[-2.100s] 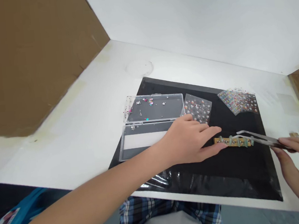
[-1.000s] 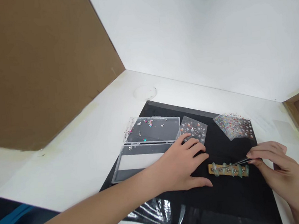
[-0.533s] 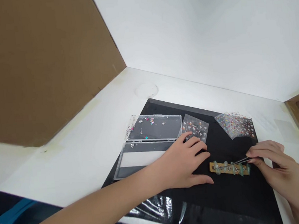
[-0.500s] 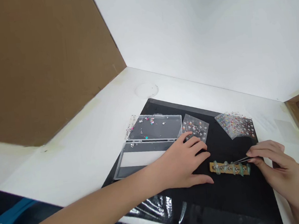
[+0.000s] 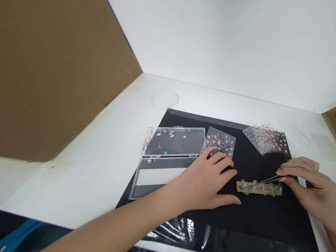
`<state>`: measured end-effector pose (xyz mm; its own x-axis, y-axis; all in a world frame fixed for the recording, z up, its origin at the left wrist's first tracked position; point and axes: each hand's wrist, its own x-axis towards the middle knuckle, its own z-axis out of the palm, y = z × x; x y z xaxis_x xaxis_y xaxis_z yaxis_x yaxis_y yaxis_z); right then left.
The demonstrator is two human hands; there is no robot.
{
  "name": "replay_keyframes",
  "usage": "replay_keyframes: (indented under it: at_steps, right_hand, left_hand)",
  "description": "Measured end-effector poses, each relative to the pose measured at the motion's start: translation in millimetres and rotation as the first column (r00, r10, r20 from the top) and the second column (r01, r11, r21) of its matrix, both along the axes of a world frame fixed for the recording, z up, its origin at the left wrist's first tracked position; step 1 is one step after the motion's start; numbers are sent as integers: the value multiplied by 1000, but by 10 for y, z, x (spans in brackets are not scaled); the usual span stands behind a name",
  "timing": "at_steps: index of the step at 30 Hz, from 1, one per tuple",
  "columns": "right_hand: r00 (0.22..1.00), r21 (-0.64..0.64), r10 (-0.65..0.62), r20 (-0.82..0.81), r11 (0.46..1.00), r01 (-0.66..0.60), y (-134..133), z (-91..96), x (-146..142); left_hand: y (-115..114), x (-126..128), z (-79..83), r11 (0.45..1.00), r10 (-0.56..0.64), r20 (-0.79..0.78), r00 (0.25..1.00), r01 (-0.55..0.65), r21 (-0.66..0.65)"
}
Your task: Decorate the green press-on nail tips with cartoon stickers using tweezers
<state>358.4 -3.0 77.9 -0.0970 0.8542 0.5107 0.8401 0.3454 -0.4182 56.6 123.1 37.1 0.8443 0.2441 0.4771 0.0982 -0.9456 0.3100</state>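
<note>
Black mat, tiny work: your right hand [image 5: 305, 182] pinches slim steel tweezers [image 5: 270, 179] over a tan wooden strip with metal studs [image 5: 259, 190].
The strip lies on the glossy black mat [image 5: 254, 222], carrying about five pale green rings [image 5: 244, 187], tweezer tips right over them. Your left hand [image 5: 211, 181] rests open, gripping nothing, beside a clear plastic case [image 5: 163, 176] holding glittery bits.

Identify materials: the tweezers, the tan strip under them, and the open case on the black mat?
The tweezers look like steel: thin, with a bright metallic sheen. The strip looks like matte tan wood, though the view can't rule out cork. The open case looks like rigid clear plastic: see-through walls and a glossy rim.
</note>
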Motion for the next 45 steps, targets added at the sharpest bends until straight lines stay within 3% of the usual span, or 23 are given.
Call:
replay_keyframes:
  at_steps: [21,45]
  right_hand:
    - [996,-14,74,48,997,-74,29,26,26]
    - [997,-22,46,65,999,-45,2,27,124]
  left_hand:
    - [-1,-7,10,1000,5,-29,1000,-5,14]
    - [2,-9,-9,999,0,-32,999,2,41]
